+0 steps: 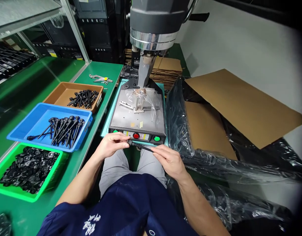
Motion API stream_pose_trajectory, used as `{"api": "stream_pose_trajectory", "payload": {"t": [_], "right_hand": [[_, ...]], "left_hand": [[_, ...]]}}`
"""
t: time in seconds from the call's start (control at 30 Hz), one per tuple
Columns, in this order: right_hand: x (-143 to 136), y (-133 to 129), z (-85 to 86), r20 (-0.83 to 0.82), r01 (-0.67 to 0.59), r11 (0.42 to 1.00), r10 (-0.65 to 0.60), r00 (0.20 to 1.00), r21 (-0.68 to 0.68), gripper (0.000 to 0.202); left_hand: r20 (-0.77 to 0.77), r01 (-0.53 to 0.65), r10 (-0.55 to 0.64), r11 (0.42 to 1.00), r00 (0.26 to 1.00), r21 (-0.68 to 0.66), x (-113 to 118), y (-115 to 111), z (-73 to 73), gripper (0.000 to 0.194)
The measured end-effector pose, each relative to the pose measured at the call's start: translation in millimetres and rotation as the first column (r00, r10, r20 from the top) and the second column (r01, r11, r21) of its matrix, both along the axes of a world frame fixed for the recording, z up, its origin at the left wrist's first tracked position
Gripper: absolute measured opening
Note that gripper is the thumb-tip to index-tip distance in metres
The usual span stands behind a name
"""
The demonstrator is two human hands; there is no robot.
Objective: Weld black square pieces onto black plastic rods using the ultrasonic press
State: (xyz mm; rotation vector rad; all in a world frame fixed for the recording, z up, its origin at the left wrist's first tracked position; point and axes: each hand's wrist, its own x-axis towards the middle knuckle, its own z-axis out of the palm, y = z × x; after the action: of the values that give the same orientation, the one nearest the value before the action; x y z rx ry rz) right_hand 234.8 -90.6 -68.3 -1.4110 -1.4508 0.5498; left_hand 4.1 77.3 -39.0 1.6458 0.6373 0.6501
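Note:
Between my two hands, just in front of the machine's front panel, lies a black ribbed rod with a thicker head (140,146). My left hand (113,144) pinches its head end between thumb and fingers. At the other end, the thin ribbed shaft is gripped by the fingers of my right hand (168,158). Behind the rod stands a press machine with a grey metal bed (121,119). Its front panel carries a red button (136,135) and a green button (157,139); another green button is partly covered by my left hand.
Left on the green table stand a brown tray (54,93) and a blue tray (25,123), both with black rods, and a green bin (40,194) of small black parts. Pliers (102,78) lie behind them. To the right, cardboard sheets (249,105) rest on a plastic-lined box (177,121).

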Motion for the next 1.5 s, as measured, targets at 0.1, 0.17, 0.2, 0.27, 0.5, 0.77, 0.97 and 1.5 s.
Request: {"api": "stream_pose_trajectory", "payload": {"t": [0.1,0.17,0.2,0.27,0.5,0.77,0.97,1.5], "right_hand": [[-1.9,2.1,-16.7,-0.224,-0.015,0.993,-0.012,0.975,-0.119,0.021],[-4.5,3.3,-28.2,-0.426,-0.054,0.979,-0.036,0.904,-0.198,0.023],[-6.1,3.7,-33.0,-0.516,-0.078,0.970,-0.054,0.855,-0.231,0.026],[-9.7,4.2,-40.1,-0.646,-0.127,0.950,-0.093,0.758,-0.285,0.031],[-18.0,3.9,-51.1,-0.728,-0.142,0.944,-0.129,0.674,-0.299,0.033],[-20.7,2.8,-51.6,-0.510,0.049,0.986,-0.125,0.851,-0.161,0.021],[-17.7,3.6,-54.6,-0.337,0.085,0.995,-0.097,0.936,-0.051,0.021],[-30.8,12.6,-59.3,-0.422,0.092,0.995,-0.072,0.904,0.028,0.019]], "left_hand": [[-0.008,-0.002,0.002,1.000,1.000,0.025,2.8,0.9,-3.0,0.031],[-0.028,0.007,-0.005,0.999,1.000,0.046,4.2,1.7,-4.5,0.032],[-0.036,0.011,-0.010,0.999,0.999,0.052,4.7,2.2,-5.2,0.032],[-0.041,0.018,-0.015,0.998,0.999,0.063,5.5,2.9,-6.3,0.031],[-0.069,0.044,-0.033,0.985,0.997,0.165,5.4,3.9,-11.8,0.028],[-0.141,0.070,-0.048,0.985,0.989,0.160,7.3,9.5,-9.7,0.027],[-0.146,0.010,-0.004,0.999,0.989,0.040,11.9,7.0,-8.7,0.029],[0.000,-0.192,0.195,0.969,0.981,-0.158,27.3,-1.0,-17.6,0.023]]}}
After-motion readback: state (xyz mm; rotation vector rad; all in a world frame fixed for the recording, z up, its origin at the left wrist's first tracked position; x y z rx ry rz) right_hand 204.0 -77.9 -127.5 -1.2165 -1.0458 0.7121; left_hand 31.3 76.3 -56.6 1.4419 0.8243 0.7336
